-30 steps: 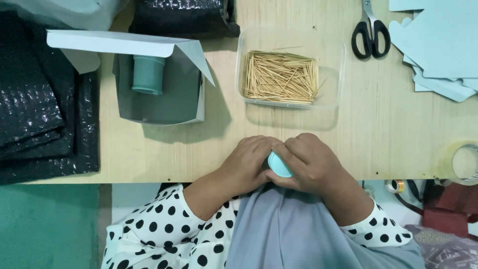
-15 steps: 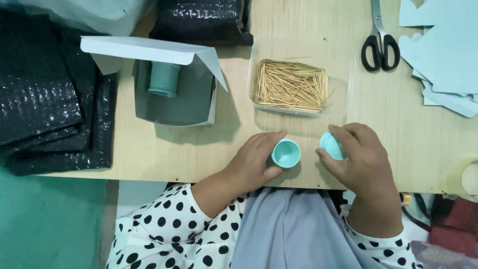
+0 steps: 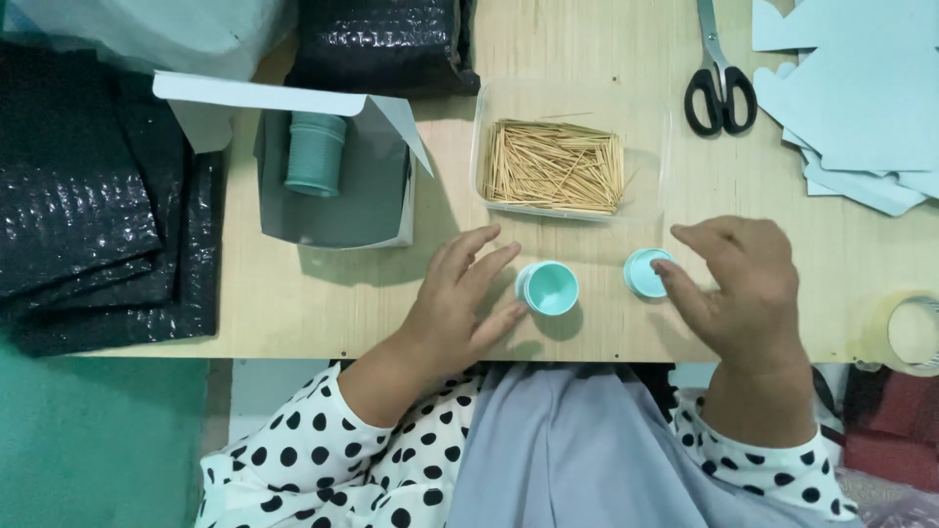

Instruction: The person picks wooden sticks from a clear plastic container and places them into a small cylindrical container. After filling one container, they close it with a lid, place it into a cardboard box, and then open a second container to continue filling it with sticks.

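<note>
Resting on the wooden bench (image 3: 293,303), the left hand (image 3: 458,308) has its fingers spread loosely beside a small teal cup (image 3: 550,288), thumb touching it. The right hand (image 3: 743,284) has fingers apart, a fingertip on a teal lid (image 3: 644,274) lying just right of the cup. Behind them sits a clear tray of toothpicks (image 3: 555,166)
</note>
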